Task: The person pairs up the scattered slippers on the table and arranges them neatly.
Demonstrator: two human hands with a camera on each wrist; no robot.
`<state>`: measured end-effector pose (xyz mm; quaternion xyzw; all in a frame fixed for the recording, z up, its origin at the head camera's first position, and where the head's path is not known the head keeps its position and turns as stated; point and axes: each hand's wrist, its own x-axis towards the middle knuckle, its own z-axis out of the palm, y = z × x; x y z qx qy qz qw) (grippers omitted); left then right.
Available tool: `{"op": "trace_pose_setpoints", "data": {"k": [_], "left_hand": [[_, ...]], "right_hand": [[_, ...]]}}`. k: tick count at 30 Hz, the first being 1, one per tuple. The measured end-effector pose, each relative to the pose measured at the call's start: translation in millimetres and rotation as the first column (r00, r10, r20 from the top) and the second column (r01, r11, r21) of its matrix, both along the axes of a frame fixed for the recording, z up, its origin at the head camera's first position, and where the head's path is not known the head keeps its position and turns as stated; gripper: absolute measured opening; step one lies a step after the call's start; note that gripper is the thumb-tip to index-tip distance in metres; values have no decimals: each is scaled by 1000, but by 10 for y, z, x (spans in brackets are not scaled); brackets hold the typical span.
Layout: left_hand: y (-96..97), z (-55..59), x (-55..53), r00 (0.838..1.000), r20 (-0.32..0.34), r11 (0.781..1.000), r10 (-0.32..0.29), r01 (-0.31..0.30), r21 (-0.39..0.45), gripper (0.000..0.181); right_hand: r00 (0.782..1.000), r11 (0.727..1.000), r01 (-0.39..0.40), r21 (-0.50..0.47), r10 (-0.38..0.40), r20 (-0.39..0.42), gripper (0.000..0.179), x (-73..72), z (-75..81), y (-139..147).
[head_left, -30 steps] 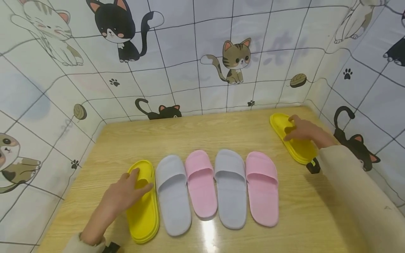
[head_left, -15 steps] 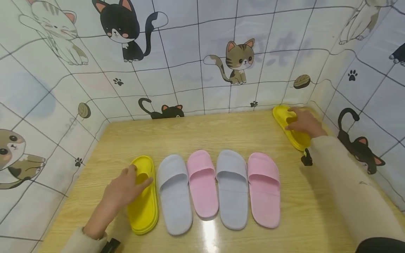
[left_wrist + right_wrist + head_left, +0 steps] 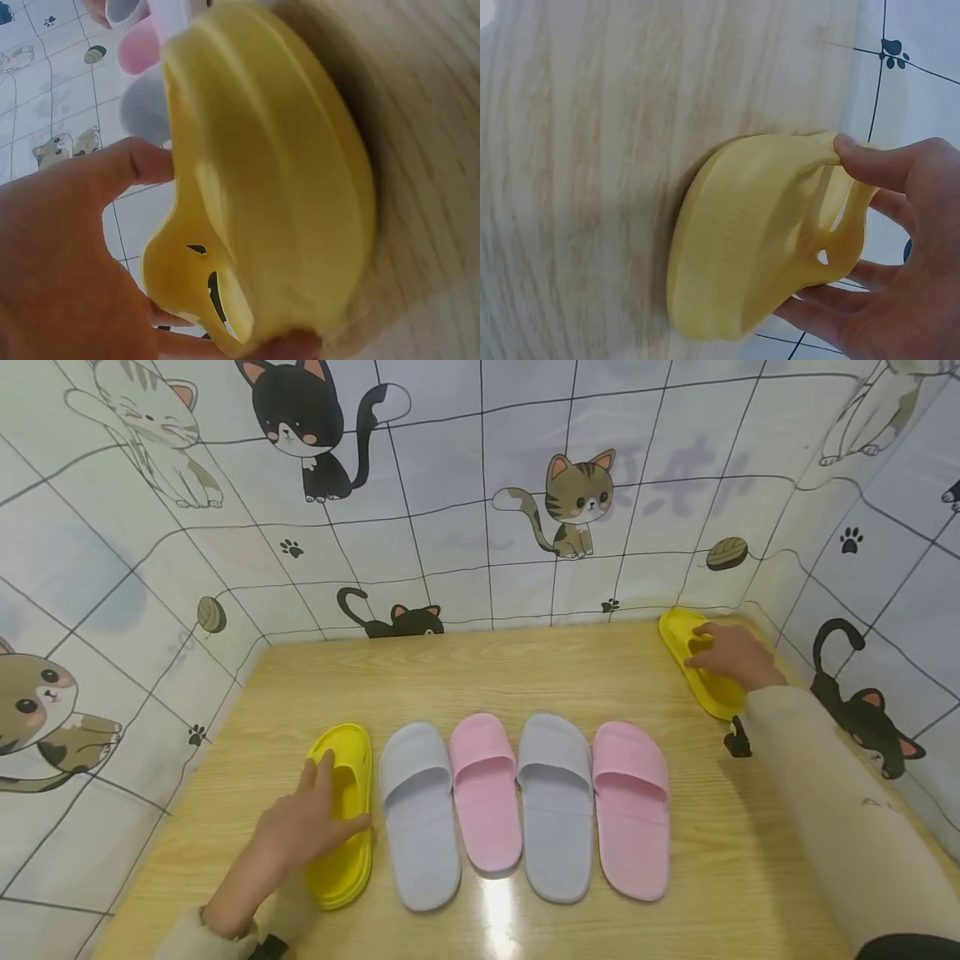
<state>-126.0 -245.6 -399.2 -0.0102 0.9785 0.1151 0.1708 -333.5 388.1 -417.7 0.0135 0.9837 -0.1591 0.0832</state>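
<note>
At the left of the row, my left hand (image 3: 298, 832) spans a yellow clog (image 3: 349, 789), thumb on its right side and fingers over the far left side. In the left wrist view the rounded heel of this left clog (image 3: 274, 165) faces the camera, with the thumb and a fingertip at opposite edges. My right hand (image 3: 738, 653) holds the other yellow clog (image 3: 716, 690) near the back right corner. In the right wrist view the thumb pinches the upper edge of this right clog (image 3: 754, 232), and the other fingers lie along its lower side.
Between the hands stand a grey slipper (image 3: 423, 847), a pink slipper (image 3: 491, 827), a second grey slipper (image 3: 557, 835) and a second pink slipper (image 3: 633, 843), side by side with toes away. They lie on a wooden tabletop (image 3: 450, 672) enclosed by cat-print walls (image 3: 442, 460).
The right hand has pushed its yellow clog away, up against the back wall. The left clog has shifted slightly forward, and the left hand's fingers are spread a little wider. The middle slippers stay put.
</note>
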Motion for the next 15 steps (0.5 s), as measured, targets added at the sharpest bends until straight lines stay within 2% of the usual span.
{"op": "trace_pose_setpoints", "data": {"k": [6, 12, 15], "left_hand": [[-46, -11, -32, 998, -64, 1000, 3, -5, -30, 117], [-139, -28, -29, 998, -53, 1000, -24, 23, -16, 122], [-207, -38, -111, 996, -69, 998, -51, 50, -24, 120]], "right_hand": [[999, 1000, -11, -7, 12, 39, 82, 42, -4, 81], [991, 995, -95, -23, 97, 96, 85, 40, 18, 83], [987, 993, -112, -23, 114, 114, 87, 51, 49, 69]]}}
